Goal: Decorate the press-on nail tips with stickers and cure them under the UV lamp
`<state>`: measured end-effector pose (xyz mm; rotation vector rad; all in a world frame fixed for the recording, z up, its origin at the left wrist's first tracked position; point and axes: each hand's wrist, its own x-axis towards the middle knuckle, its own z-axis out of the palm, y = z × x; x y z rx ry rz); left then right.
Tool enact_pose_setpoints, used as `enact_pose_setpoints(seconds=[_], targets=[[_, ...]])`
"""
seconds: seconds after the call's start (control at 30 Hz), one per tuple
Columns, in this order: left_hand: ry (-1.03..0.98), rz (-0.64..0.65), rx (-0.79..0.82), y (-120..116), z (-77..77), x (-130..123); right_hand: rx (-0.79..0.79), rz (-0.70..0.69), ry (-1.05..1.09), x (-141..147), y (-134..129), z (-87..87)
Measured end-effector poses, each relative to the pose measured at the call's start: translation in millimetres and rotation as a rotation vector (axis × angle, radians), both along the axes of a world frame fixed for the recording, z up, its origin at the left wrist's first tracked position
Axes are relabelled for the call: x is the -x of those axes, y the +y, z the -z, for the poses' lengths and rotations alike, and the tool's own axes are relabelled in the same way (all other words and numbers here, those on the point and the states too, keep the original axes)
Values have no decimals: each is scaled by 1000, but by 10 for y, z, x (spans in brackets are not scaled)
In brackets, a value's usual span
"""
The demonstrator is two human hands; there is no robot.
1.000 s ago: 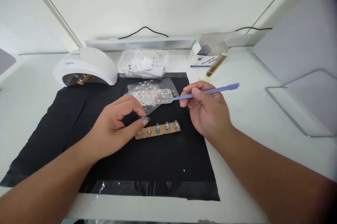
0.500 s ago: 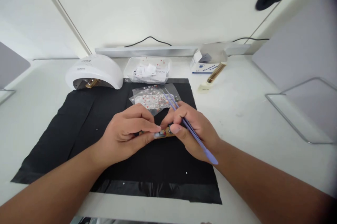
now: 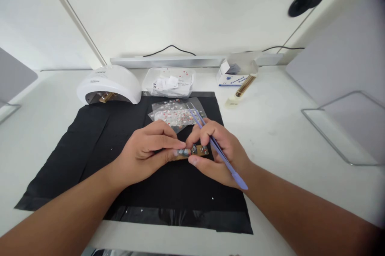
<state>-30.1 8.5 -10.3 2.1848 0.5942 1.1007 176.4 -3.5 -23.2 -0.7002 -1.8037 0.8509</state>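
Observation:
My left hand [image 3: 150,150] is closed, with thumb and forefinger pinching the left part of a small gold-brown strip [image 3: 199,151]. Several glossy, decorated false nails [image 3: 184,152] sit along the strip. My right hand [image 3: 224,150] has purple tweezers [image 3: 221,155] lodged between its fingers, their tips pointing away from me and a little apart. That hand's thumb and fingertips are also at the strip, beside the nails. Just beyond both hands lie clear sticker sheets [image 3: 177,116] with small red and white designs. The strip's left end is hidden by my left hand.
A black cloth [image 3: 90,144] covers part of the white table. Behind it stand a white nail lamp [image 3: 110,81] with a gold-coloured piece inside, a clear tray [image 3: 168,91] of packets, and an alcohol pads box [image 3: 233,77]. Gold sticks [image 3: 246,85] lean near the box.
My right thumb has shifted down off the strip, so more of its right end and the nails there show. The left hand keeps its pinch. The camera view has shifted slightly.

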Motion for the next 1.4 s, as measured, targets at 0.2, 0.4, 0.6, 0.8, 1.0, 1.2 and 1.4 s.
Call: enact_pose_setpoints(seconds=[0.2,0.4,0.6,0.8,1.0,1.2,1.4], targets=[[-27,33,232,19,11,51,-241,67,-39,-40,31,-13],[26,42,230,28,-3,47,-525,161,-153,-52,7,-38],[185,77,277,26,-59,5,-692,150,-257,-77,26,-45],[268,141,363,38,-104,4,-790,131,-336,-97,32,-53],[258,170,366,45,-88,-6,-792,126,-363,-81,11,-57],[271,117,383,36,-81,-3,-774,151,-370,-81,-1,-61],[253,111,297,41,-72,-19,-625,61,-319,-88,6,-39]])
